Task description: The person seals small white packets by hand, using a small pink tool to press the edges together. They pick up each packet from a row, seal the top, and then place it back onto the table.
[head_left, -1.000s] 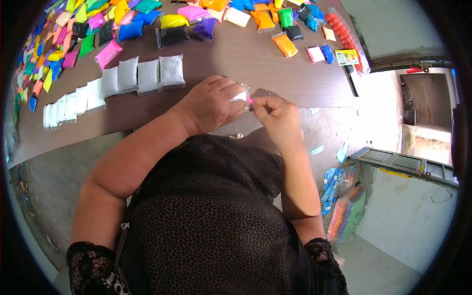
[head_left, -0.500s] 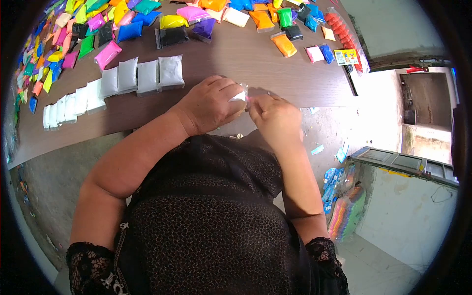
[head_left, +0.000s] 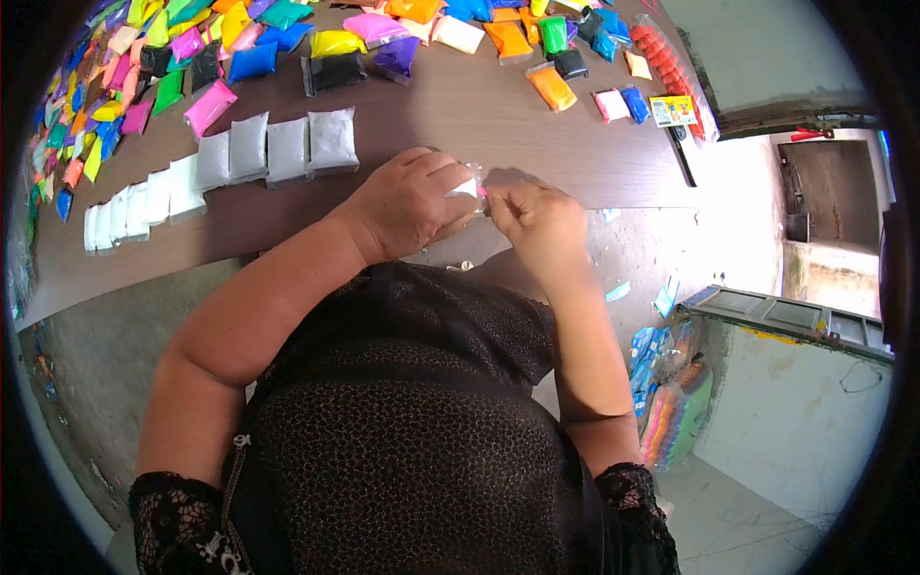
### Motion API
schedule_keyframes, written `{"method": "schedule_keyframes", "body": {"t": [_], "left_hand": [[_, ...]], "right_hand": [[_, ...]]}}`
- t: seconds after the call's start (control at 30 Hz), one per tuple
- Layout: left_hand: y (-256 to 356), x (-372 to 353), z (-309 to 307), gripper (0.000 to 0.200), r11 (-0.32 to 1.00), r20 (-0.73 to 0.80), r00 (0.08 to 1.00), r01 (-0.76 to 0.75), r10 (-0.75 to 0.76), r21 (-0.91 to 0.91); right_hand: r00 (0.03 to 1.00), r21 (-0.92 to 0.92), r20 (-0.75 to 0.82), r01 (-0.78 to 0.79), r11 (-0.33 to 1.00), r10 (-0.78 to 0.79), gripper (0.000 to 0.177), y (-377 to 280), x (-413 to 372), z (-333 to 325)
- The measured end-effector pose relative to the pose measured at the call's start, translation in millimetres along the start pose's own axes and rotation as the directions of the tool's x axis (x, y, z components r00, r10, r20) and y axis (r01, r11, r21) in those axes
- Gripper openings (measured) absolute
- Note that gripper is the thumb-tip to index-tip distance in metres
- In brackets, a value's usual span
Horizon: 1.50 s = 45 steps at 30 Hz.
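My left hand [head_left: 412,203] is curled around a small clear packet of white clay [head_left: 466,187] just above the near edge of the brown table [head_left: 479,115]. My right hand [head_left: 537,222] is pinched against the packet's right end, where a small pink piece [head_left: 485,195] shows between the fingers. Most of the packet is hidden by my left fingers. A row of white clay packets [head_left: 287,146] lies on the table to the left of my hands.
Many coloured clay packets [head_left: 230,57] cover the far left and back of the table, with orange [head_left: 556,86], black [head_left: 337,69] and blue ones among them. A strip of red pieces [head_left: 671,57] lies at the right edge. Bundles of packets [head_left: 671,412] lie on the floor at right.
My right hand shifted slightly at the packet's end, closing in against my left hand and then drawing back a little. The packet stays held in my left hand.
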<state>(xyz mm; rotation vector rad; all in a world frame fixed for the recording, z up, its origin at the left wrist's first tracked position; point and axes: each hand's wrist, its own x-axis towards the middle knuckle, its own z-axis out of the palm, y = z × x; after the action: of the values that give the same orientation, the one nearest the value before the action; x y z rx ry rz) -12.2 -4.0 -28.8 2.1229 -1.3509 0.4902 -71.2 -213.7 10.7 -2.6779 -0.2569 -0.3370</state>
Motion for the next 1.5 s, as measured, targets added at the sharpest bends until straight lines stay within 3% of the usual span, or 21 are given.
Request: {"method": "schedule_keyframes", "body": {"t": [0.1,0.2,0.4,0.53,0.83,1.13,1.2,1.27,1.3,1.33,1.37,1.43,1.47,1.5], "left_hand": [[0,0,-2,0.011,1.0,0.018,1.0,0.0,0.0,0.003],[0,1,-2,0.01,1.0,0.026,1.0,-0.004,0.004,0.011],[0,1,-3,0.018,1.0,0.031,0.999,-0.012,0.012,0.017],[1,3,-5,0.028,1.0,0.042,0.999,0.009,-0.01,0.002],[0,2,-3,0.024,1.0,0.028,1.0,0.004,-0.004,0.003],[-1,0,-3,0.015,1.0,0.04,0.999,-0.016,0.016,-0.009],[-1,-7,-2,0.015,1.0,0.066,0.998,0.004,-0.003,-0.022],[-1,2,0,0.016,1.0,0.056,0.998,0.005,-0.004,-0.023],[1,2,-1,0.016,1.0,0.029,1.0,-0.003,0.003,-0.007],[2,6,-3,0.016,1.0,0.037,0.999,-0.012,0.013,-0.021],[2,4,-6,0.016,0.999,0.054,0.998,-0.007,0.009,-0.031],[5,5,-8,0.015,0.999,0.041,0.999,-0.034,0.035,-0.023],[6,6,-9,0.014,1.0,0.04,0.999,-0.028,0.029,-0.009],[5,7,-10,0.014,0.999,0.035,0.999,-0.041,0.042,-0.012]], "right_hand": [[0.993,-0.03,0.076,0.089,0.996,-0.087,0.007,11,4,-5],[0.992,-0.121,0.036,0.125,0.985,-0.122,0.008,11,7,-4],[0.968,-0.12,0.004,0.249,0.961,-0.25,0.006,14,9,-9],[0.973,-0.176,0.038,0.231,0.957,-0.227,0.006,12,11,-9],[0.96,-0.188,-0.07,0.254,0.949,-0.271,0.007,13,8,0],[0.976,-0.165,-0.115,0.164,0.973,-0.184,0.006,3,6,2],[0.999,-0.294,-0.034,-0.02,0.956,0.01,0.016,4,10,-1],[0.992,-0.246,0.027,-0.113,0.963,0.124,0.016,8,11,5],[0.995,-0.023,-0.098,-0.016,1.0,0.014,0.014,14,8,17],[0.999,0.028,-0.034,-0.001,1.0,0.002,0.014,15,9,18],[0.986,0.011,0.103,-0.13,0.991,0.129,0.015,8,15,12],[0.954,-0.208,0.051,-0.278,0.938,0.295,0.016,9,25,2],[0.954,-0.215,0.036,-0.282,0.935,0.297,0.016,10,23,4],[0.983,-0.119,0.007,-0.18,0.976,0.182,0.016,14,17,9]]}}
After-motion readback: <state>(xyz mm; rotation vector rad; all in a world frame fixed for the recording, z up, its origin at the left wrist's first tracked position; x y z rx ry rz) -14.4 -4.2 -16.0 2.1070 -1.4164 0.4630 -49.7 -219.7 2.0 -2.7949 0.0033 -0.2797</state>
